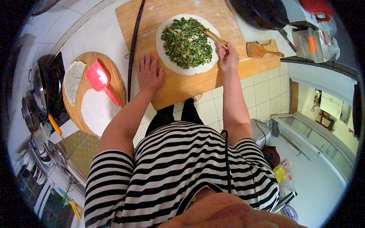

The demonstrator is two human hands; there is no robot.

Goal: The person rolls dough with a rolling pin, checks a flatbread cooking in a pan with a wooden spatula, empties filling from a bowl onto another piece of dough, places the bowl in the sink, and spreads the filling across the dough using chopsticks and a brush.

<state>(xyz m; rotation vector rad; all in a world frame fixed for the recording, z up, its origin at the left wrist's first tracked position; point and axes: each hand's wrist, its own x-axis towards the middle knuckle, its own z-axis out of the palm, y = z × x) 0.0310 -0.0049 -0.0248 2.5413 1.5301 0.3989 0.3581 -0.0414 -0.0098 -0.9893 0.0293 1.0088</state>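
Note:
A round sheet of dough (pixel 171 64) lies on the wooden board (pixel 182 89), with chopped green filling (pixel 186 43) spread over most of it. My right hand (pixel 229 57) is closed around a pair of chopsticks (pixel 215 37), whose tips reach into the filling at its right side. My left hand (pixel 149 72) rests flat on the board, fingers stretched out, just left of the dough and holding nothing.
Left of the board, a round wooden board (pixel 121 85) carries a red scoop (pixel 98 78) with white powder, a folded filled dough piece (pixel 74 79) and a plain dough sheet (pixel 97 110). A wooden scraper (pixel 258 50) lies right; a dark pan (pixel 262 13) stands behind.

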